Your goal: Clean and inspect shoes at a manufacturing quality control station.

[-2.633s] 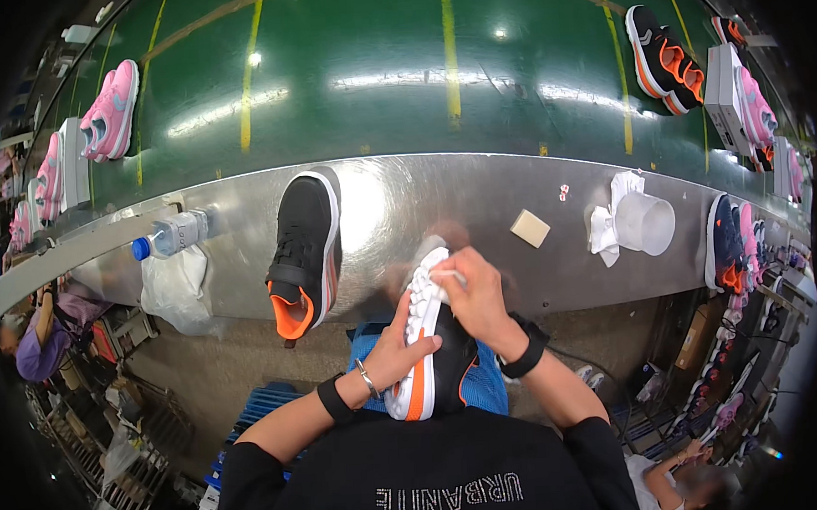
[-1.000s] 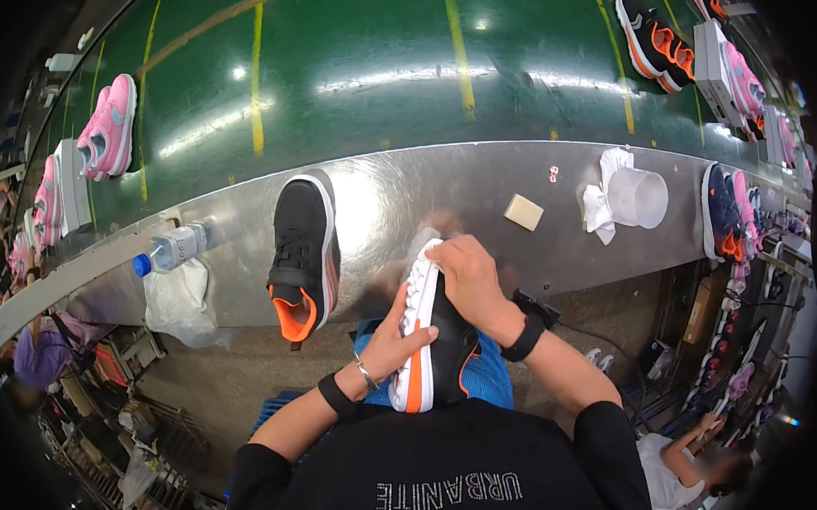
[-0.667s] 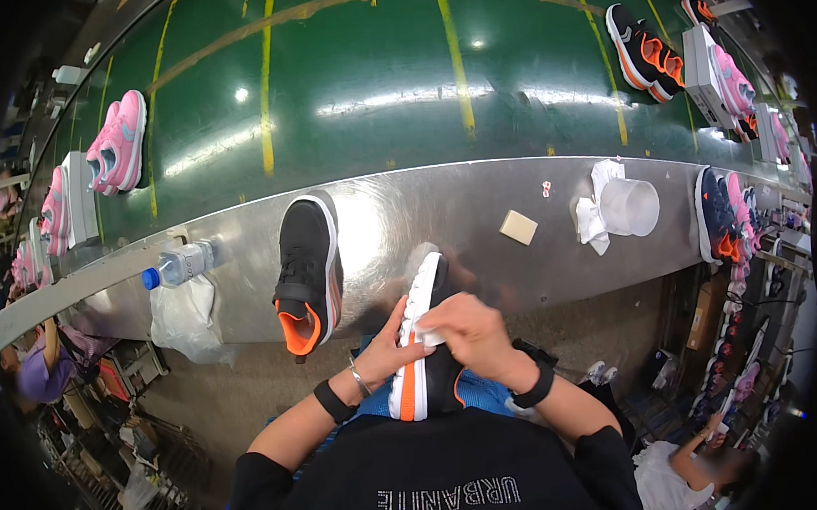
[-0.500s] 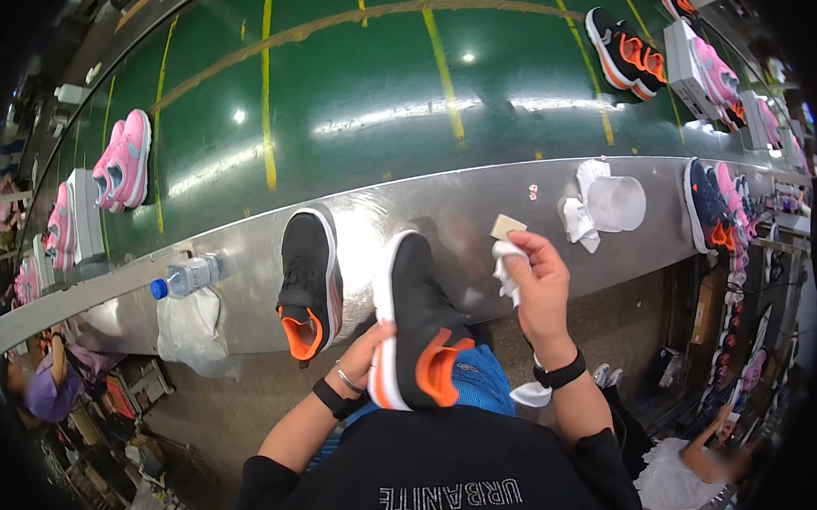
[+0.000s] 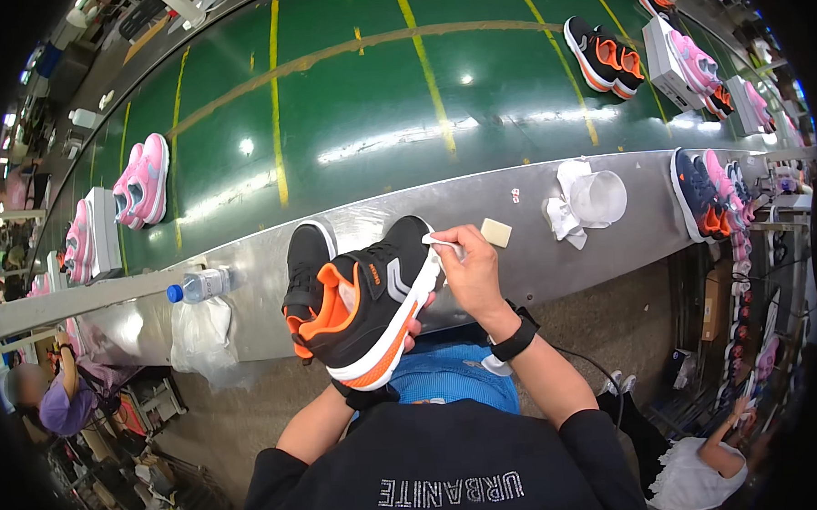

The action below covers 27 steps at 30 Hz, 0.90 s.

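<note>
A black sneaker (image 5: pixel 384 283) with orange lining and a white-and-orange sole is tilted up in front of me, its side turned upward. My left hand (image 5: pixel 414 328) grips it from beneath; only some fingers show past the sole, the rest being hidden. My right hand (image 5: pixel 468 269) pinches a white cloth (image 5: pixel 443 244) against the sole edge near the toe. Just beyond that hand a cream-coloured block (image 5: pixel 496 232) lies on the metal ledge. The matching black sneaker (image 5: pixel 312 248) stands behind the held one, partly covered by it.
Along the metal ledge (image 5: pixel 294 347) are a blue-capped bottle (image 5: pixel 200 285), a plastic bag (image 5: pixel 202 337) and a clear tub (image 5: pixel 601 199) beside crumpled white tissue (image 5: pixel 564 213). Pink shoes (image 5: pixel 145 180) and black-orange shoes (image 5: pixel 604 57) sit on the green belt (image 5: pixel 347 94). Navy shoes (image 5: pixel 695 197) stand at right.
The held sneaker has been turned over onto its side and moved left, overlapping its mate. My right hand has let go of the cream block and brought the cloth to the toe.
</note>
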### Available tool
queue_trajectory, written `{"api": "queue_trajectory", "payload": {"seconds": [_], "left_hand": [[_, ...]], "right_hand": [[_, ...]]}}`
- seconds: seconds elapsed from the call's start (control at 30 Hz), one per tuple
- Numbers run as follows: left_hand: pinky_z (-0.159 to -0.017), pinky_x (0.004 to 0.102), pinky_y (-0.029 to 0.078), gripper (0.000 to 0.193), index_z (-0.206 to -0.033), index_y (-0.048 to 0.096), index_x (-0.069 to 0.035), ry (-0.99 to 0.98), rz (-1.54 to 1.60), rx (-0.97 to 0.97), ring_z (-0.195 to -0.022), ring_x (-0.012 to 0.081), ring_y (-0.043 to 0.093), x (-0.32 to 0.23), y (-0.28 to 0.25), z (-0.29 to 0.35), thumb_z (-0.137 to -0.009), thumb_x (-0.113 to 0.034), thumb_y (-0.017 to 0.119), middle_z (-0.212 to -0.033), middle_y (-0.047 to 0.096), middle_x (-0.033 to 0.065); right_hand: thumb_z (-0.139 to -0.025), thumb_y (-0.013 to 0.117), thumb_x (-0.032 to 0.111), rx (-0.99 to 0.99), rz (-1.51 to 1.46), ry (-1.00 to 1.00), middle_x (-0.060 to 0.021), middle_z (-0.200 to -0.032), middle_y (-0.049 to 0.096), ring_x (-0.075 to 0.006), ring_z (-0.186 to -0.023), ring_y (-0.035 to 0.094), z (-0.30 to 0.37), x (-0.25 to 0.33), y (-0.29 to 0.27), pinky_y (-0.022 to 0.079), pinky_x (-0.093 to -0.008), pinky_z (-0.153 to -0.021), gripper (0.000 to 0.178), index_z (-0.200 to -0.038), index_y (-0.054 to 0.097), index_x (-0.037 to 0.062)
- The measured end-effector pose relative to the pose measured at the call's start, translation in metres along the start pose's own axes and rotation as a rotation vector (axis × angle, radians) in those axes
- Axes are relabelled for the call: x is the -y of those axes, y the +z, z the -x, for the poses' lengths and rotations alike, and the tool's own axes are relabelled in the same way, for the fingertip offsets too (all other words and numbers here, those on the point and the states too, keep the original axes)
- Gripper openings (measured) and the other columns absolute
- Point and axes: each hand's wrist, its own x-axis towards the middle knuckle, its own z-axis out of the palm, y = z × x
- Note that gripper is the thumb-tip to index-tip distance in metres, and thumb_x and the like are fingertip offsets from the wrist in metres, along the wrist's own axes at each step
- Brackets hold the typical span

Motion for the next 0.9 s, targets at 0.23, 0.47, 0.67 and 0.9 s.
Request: {"api": "queue_trajectory", "payload": {"seconds": [0.23,0.47,0.67,0.9], "left_hand": [[-0.088,0.0464,0.039,0.061,-0.132,0.029,-0.003,0.109,0.040,-0.061,-0.101,0.0325,0.043,0.003,-0.011,-0.004,-0.085,-0.036,0.049,-0.128,0.031,0.0235],[-0.086,0.0486,0.041,0.058,-0.129,0.032,-0.001,0.243,0.076,-0.063,-0.102,0.0361,0.043,-0.005,-0.034,0.003,-0.085,-0.035,0.049,-0.123,0.036,0.0227],[-0.089,0.0467,0.041,0.066,-0.136,0.019,-0.004,0.040,0.012,0.093,-0.104,0.0338,0.046,-0.011,-0.002,-0.009,-0.086,-0.036,0.047,-0.135,0.022,0.0159],[-0.089,0.0505,0.042,0.075,-0.134,0.027,-0.003,0.061,-0.083,0.103,-0.105,0.0413,0.045,-0.019,0.001,-0.032,-0.080,-0.049,0.052,-0.126,0.031,0.0301]], "right_hand": [[-0.074,0.056,-0.003,0.091,0.125,-0.088,-0.0127,-0.077,0.056,-0.0267,-0.071,0.058,0.024,0.002,0.002,0.046,-0.0311,-0.063,0.012,-0.083,0.061,0.0014],[-0.077,0.056,0.001,0.200,0.054,-0.257,-0.0078,-0.074,0.057,-0.0175,-0.067,0.058,0.043,0.001,0.002,0.044,-0.0266,-0.060,0.009,-0.085,0.060,0.0011],[-0.082,0.058,0.008,0.799,-0.466,0.437,-0.0010,-0.080,0.059,-0.0040,-0.071,0.052,0.032,-0.005,-0.062,0.041,-0.0184,-0.059,0.010,-0.089,0.059,0.0007],[-0.084,0.057,0.007,0.292,-0.602,0.377,-0.0009,-0.085,0.060,-0.0040,-0.075,0.052,0.030,0.013,-0.049,0.042,-0.0178,-0.064,0.013,-0.095,0.057,-0.0002]]}}
